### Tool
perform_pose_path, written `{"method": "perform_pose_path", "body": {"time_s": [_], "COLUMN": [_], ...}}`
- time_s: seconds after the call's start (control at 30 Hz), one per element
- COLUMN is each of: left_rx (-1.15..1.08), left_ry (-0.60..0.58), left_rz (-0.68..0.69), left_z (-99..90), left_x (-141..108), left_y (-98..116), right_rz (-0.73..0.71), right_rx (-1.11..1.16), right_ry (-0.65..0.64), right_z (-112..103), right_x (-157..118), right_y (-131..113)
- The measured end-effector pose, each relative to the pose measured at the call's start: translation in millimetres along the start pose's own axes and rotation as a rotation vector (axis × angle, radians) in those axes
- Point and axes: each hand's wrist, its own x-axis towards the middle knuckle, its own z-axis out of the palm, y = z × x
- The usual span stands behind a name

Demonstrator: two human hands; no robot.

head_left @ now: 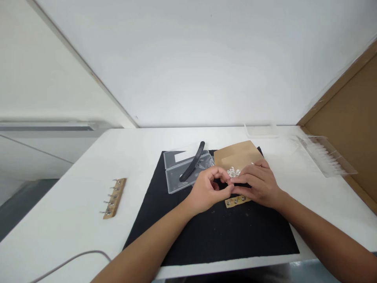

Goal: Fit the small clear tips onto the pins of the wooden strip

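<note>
Left hand (208,190) meets right hand (259,184) (mat (229,236) open frontward).

No legible text (white label (183,157) on plastic case (174,177) included).

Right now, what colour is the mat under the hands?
The mat is black, clearest in the head view.

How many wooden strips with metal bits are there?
2. One wooden strip lies on the white table, left of the black mat; a second strip lies on the mat, partly hidden by the right hand.
</note>
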Motion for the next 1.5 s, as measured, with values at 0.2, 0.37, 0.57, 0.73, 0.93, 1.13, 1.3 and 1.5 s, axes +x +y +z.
{"method": "perform_pose_path", "body": {"time_s": [0.2, 0.37, 0.57, 0.73, 0.93, 1.13, 1.3, 1.5], "left_rx": [0.073, 0.218, 0.342, 0.359, 0.412, 0.440, 0.448, 0.473], "left_ry": [-0.020, 0.249, 0.329, 0.317, 0.312, 0.328, 0.332, 0.327], "left_rz": [0.093, 0.372, 0.561, 0.607, 0.630, 0.628, 0.632, 0.645], "left_z": [-6.3, -18.5, -17.7, -12.7, -11.7, -11.5, -10.6, -9.9], "left_x": [-1, 0, -2, -5, -5, -5, -5, -5], "left_y": [-1, -5, -5, 2, 3, 2, 2, 3], "right_rz": [0.041, 0.050, 0.069, 0.096, 0.072, 0.009, -0.002, -0.013], "right_rx": [0.104, 0.250, 0.270, 0.228, 0.167, 0.071, 0.052, 0.021], "right_ry": [-0.042, -0.208, -0.432, -0.446, -0.462, -0.436, -0.455, -0.471], "right_z": [-3, -5, -7, -7, -5, -6, -8, -8], "right_x": [-3, -6, -6, -4, -5, -3, -1, 0], "right_y": [-3, -5, -9, -11, -14, -18, -21, -22]}}
